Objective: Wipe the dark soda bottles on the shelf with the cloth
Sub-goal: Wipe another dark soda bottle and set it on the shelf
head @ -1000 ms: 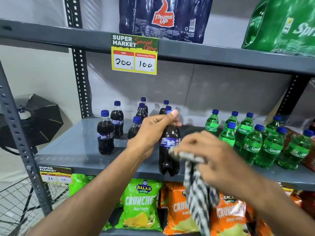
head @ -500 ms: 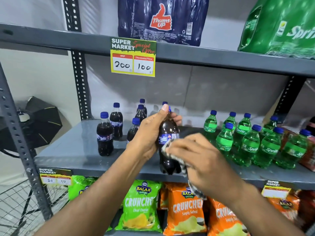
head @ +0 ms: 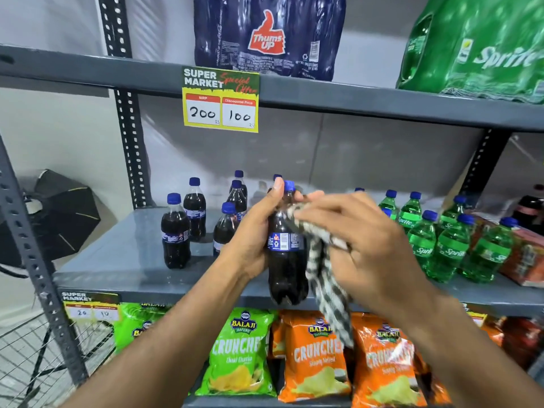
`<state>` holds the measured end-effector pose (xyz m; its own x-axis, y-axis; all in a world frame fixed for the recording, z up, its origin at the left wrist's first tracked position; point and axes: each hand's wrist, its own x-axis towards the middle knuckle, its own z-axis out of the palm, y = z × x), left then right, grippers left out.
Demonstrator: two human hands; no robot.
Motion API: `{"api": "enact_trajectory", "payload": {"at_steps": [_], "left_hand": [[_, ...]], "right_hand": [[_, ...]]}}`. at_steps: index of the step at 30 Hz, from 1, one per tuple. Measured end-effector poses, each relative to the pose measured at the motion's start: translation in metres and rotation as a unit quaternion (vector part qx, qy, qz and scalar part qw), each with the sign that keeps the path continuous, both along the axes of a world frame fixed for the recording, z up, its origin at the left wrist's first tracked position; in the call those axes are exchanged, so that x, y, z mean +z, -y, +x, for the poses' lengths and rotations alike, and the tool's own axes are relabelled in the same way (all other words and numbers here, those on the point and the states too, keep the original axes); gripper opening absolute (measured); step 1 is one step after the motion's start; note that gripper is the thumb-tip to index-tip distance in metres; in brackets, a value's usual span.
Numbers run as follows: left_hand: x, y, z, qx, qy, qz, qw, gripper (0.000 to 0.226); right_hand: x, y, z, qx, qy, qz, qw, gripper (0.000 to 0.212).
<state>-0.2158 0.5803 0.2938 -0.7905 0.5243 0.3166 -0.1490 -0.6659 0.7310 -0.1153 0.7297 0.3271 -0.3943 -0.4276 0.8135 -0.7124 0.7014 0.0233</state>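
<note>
My left hand [head: 255, 234] grips a dark soda bottle [head: 285, 266] with a blue cap, held upright in front of the grey shelf [head: 117, 254]. My right hand [head: 362, 242] presses a black-and-white checked cloth [head: 323, 260] against the bottle's upper right side, near the shoulder; the cloth's tail hangs down past the shelf edge. Several more dark soda bottles [head: 175, 231] stand on the shelf behind and to the left of my left hand.
Green Sprite bottles [head: 447, 245] crowd the shelf's right half. A price sign [head: 220, 100] hangs from the shelf above, which carries Thums Up and Sprite packs. Chip bags [head: 241, 354] fill the shelf below. A perforated upright post [head: 32, 248] stands at left.
My right hand and the cloth have slid up the bottle from its label to its shoulder. My left hand keeps hold of the bottle in nearly the same place.
</note>
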Motion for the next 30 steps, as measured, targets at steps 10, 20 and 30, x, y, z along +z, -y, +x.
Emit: {"api": "enact_trajectory", "payload": {"at_steps": [10,20,30], "left_hand": [[0.003,-0.001,0.002,0.060,0.008,0.039,0.997,0.041],[0.002,-0.006,0.005,0.158,-0.043,-0.072,0.984,0.038],[0.008,-0.011,-0.001,0.184,-0.044,-0.054,0.980,0.043]], "right_hand": [[-0.050,0.014,0.016,-0.017,0.046,0.128,0.991,0.053],[-0.048,-0.002,0.024,0.008,0.044,0.042,0.998,0.047],[-0.063,0.004,0.011,-0.054,0.034,0.165,0.984,0.048]]}}
